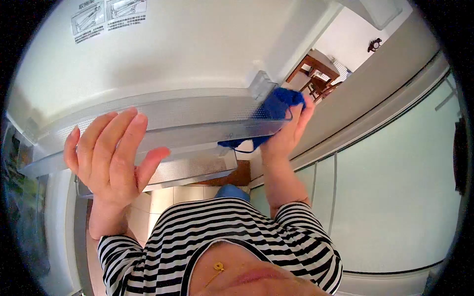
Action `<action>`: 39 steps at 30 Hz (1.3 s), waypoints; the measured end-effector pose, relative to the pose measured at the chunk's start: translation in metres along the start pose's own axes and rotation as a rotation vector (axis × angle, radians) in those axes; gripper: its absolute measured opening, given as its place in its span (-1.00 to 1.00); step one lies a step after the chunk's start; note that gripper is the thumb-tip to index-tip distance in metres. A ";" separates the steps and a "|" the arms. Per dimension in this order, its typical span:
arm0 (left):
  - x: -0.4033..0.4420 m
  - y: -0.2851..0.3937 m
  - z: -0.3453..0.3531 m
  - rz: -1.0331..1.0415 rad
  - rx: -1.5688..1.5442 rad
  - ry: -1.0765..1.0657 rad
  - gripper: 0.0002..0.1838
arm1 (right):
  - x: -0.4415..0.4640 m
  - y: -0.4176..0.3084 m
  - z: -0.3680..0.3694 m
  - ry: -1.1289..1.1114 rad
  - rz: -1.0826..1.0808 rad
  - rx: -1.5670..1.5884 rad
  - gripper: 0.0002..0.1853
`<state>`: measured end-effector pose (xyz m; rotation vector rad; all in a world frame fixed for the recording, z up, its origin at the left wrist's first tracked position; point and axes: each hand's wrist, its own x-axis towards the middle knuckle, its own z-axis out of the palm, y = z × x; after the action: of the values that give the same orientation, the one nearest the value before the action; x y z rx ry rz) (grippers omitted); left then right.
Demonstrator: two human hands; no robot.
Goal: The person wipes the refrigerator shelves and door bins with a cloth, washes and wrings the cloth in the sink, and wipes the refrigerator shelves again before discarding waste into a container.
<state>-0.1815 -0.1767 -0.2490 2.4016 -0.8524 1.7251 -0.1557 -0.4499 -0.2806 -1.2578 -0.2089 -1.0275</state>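
Note:
A clear plastic refrigerator door shelf (197, 132) runs across the white inner door panel. My left hand (111, 153) is open in front of the shelf's left part, fingers stretched upward and thumb apart. Whether its palm touches the shelf, I cannot tell. At the shelf's right end, my right hand (286, 133) is closed on a blue cloth (280, 104). Part of the cloth lies against the shelf end, and some hangs below it with a dark loop. The shelf partly hides the cloth.
A lower clear door shelf (195, 170) sits beneath the first. Instruction labels (108, 17) are on the door panel above. A frosted glass panel (395, 172) stands at right. Behind are a wooden table (321, 64) and tiled floor (160, 200).

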 end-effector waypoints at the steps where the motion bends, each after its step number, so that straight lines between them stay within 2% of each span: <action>1: 0.001 0.003 0.004 -0.002 0.006 -0.004 -0.47 | -0.009 0.021 -0.012 0.009 -0.002 -0.033 -0.68; 3: -0.001 0.005 0.006 -0.003 -0.008 -0.044 -0.47 | -0.028 0.035 -0.028 0.024 0.004 -0.058 -0.71; 5: 0.010 -0.002 -0.004 0.002 0.056 -0.036 -0.51 | -0.040 0.024 -0.031 -0.632 -0.195 -0.603 -0.73; 6: 0.008 0.005 -0.002 0.007 0.113 -0.020 -0.54 | -0.042 0.030 -0.046 -0.629 -0.189 -0.594 -0.73; 8: -0.031 0.024 0.016 0.081 -0.261 0.240 -0.52 | -0.039 0.032 -0.062 -0.385 0.097 -0.412 -0.75; 10: -0.027 0.049 0.014 0.287 -0.920 -0.023 -0.37 | -0.028 -0.016 -0.044 -0.268 0.186 -0.174 -0.77; 12: -0.013 0.087 0.022 -0.124 -1.279 -0.525 -0.26 | -0.021 -0.033 -0.040 -0.320 -0.097 -0.159 -0.76; 14: -0.018 0.114 0.049 -0.360 -1.556 -0.659 -0.23 | -0.019 -0.056 -0.024 -0.336 -0.141 -0.072 -0.77; 15: -0.019 0.127 0.061 -0.370 -1.540 -0.661 -0.23 | -0.018 -0.062 -0.021 -0.350 -0.187 0.009 -0.77; 16: -0.019 0.138 0.071 -0.333 -1.682 -0.770 -0.32 | -0.014 -0.065 -0.023 -0.353 -0.180 0.029 -0.77; 17: -0.019 0.144 0.074 -0.293 -1.821 -0.880 -0.40 | -0.006 -0.068 -0.032 -0.379 -0.298 -0.051 -0.77; 18: -0.018 0.142 0.070 -0.308 -1.802 -0.880 -0.40 | -0.001 -0.070 -0.035 -0.404 -0.416 -0.134 -0.77; 20: -0.013 0.138 0.064 -0.513 -2.101 -0.782 -0.56 | 0.002 -0.074 -0.046 -0.323 -0.399 -0.108 -0.77; 21: 0.002 0.126 0.047 -0.662 -2.192 -0.730 -0.66 | 0.001 -0.078 -0.053 -0.232 -0.101 0.006 -0.69; 22: 0.010 0.123 0.039 -0.678 -2.173 -0.721 -0.66 | 0.002 -0.081 -0.063 -0.144 0.200 0.118 -0.60; 23: 0.016 0.120 0.033 -0.758 -2.286 -0.520 -0.66 | -0.002 -0.071 -0.067 -0.546 -0.145 -0.241 -0.26; 24: 0.020 0.119 0.027 -0.833 -2.382 -0.304 -0.66 | -0.008 -0.067 -0.070 -0.736 -0.388 -0.376 0.03; 25: 0.022 0.120 0.020 -0.869 -2.409 -0.280 -0.67 | -0.014 -0.063 -0.069 -0.748 -0.383 -0.348 0.03; 26: 0.025 0.125 0.022 -0.886 -2.378 -0.263 -0.67 | -0.019 -0.058 -0.069 -0.698 -0.269 -0.360 0.01; 28: 0.030 0.124 0.035 -0.255 -2.073 -0.023 -0.69 | -0.025 -0.046 -0.062 -0.622 -0.043 -0.384 -0.04; 29: 0.031 0.114 0.031 -0.267 -1.930 -0.079 -0.69 | -0.018 -0.047 -0.053 -0.651 -0.248 -0.435 -0.14; 30: 0.035 0.107 0.027 -0.282 -1.900 -0.068 -0.69 | -0.009 -0.050 -0.059 -0.717 -0.226 -0.455 -0.20; 32: 0.037 0.091 0.021 -0.024 -1.602 0.027 -0.65 | -0.007 -0.063 -0.044 -0.700 -0.159 -0.476 -0.22; 34: 0.033 0.084 0.013 -0.033 -1.584 0.037 -0.61 | 0.012 -0.075 -0.045 -0.739 -0.125 -0.552 -0.28; 35: 0.033 0.079 0.008 -0.036 -1.370 0.116 -0.60 | 0.019 -0.082 -0.039 -0.769 -0.088 -0.638 -0.34; 36: 0.033 0.072 0.002 -0.042 -1.155 0.193 -0.60 | 0.025 -0.098 -0.018 -0.717 -0.514 -0.438 -0.50; 37: 0.031 0.066 -0.003 -0.052 -0.940 0.268 -0.59 | 0.036 -0.111 0.003 -0.728 -0.463 -0.338 -0.60; 38: 0.026 0.053 -0.007 -0.057 -0.929 0.281 -0.59 | 0.058 -0.121 0.016 -0.751 -0.521 -0.579 -0.61; 39: 0.019 0.031 -0.015 0.033 -0.652 0.403 -0.62 | 0.070 -0.130 0.037 -0.789 -0.607 -0.710 -0.61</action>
<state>-0.2045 -0.2055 -0.2349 1.5706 -1.1574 1.5359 -0.1976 -0.4484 -0.1343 -2.3117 -0.9370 -1.0942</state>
